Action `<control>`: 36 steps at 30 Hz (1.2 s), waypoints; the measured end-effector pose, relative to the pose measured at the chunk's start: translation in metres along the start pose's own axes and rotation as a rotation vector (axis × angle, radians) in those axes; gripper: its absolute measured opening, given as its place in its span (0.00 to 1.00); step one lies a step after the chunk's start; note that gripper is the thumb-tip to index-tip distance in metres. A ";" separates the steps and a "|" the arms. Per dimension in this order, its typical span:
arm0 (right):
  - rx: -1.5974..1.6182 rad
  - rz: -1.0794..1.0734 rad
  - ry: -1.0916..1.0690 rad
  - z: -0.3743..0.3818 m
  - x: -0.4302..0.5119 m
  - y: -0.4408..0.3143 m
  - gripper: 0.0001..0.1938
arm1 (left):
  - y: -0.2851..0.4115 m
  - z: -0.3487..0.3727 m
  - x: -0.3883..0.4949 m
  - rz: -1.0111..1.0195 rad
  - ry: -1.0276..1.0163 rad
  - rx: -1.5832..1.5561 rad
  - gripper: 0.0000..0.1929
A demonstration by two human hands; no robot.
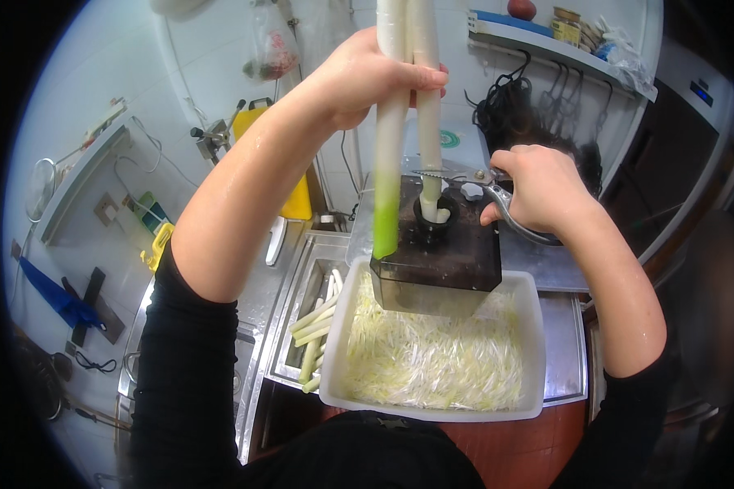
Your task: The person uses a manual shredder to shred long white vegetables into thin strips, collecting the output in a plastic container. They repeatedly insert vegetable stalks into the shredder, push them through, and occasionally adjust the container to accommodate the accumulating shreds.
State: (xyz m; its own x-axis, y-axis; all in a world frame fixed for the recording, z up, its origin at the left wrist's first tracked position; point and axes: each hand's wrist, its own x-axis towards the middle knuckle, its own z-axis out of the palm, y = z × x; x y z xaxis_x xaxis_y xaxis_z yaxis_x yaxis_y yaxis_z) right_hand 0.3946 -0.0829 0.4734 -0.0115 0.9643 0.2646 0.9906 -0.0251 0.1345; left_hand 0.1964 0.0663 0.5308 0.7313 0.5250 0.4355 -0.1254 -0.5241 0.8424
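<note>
My left hand (367, 79) grips two long scallion stalks (392, 137) upright above a dark-topped shredding machine (459, 257). One stalk ends in a green tip in front of the machine's top. The other runs down to the round black feed opening (426, 231), where a short white piece (443, 215) also sits. In my right hand (538, 189) is a pair of metal scissors (480, 176), its serrated blade level across the stalk just above the opening. Whether the blades touch it I cannot tell. Below, a white plastic tub (532, 360) holds shredded scallion (434, 354).
Cut scallion stalks (315, 327) lie in a steel basin (284, 348) left of the tub. A yellow board (300, 195) stands near the wall. Black cords and hooks (514, 104) hang under a wall shelf (563, 58) at upper right. A yellow spray bottle (160, 244) is at left.
</note>
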 end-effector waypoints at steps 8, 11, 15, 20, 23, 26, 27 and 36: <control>0.042 0.016 0.008 0.010 -0.004 0.003 0.35 | -0.009 0.008 0.005 0.014 -0.016 0.027 0.22; 0.035 0.010 -0.003 0.006 -0.003 0.005 0.35 | -0.007 0.011 0.006 0.004 0.001 0.013 0.21; 0.109 0.028 -0.025 0.036 -0.010 0.004 0.34 | -0.019 0.017 0.003 -0.038 0.008 -0.002 0.18; 0.014 0.022 -0.008 -0.001 -0.007 0.003 0.34 | -0.003 0.019 0.010 -0.012 0.003 0.011 0.17; 0.038 0.038 -0.105 0.021 -0.006 0.000 0.34 | -0.024 0.021 0.007 -0.080 0.001 -0.012 0.17; 0.088 0.054 -0.066 0.033 -0.014 0.003 0.34 | -0.027 0.026 0.012 -0.068 0.040 -0.042 0.14; 0.077 0.051 -0.056 0.031 -0.014 0.002 0.34 | -0.026 0.027 0.011 -0.072 0.055 -0.034 0.13; 0.037 0.027 -0.059 0.041 -0.020 0.009 0.33 | -0.048 0.035 0.004 -0.125 0.059 0.032 0.14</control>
State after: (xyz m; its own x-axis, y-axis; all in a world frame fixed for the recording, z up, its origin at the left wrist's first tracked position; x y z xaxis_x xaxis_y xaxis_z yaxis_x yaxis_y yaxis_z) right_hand 0.4094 -0.0914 0.4306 0.0224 0.9772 0.2109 0.9948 -0.0427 0.0924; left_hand 0.2283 0.0696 0.4812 0.6988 0.6256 0.3468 -0.0135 -0.4732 0.8808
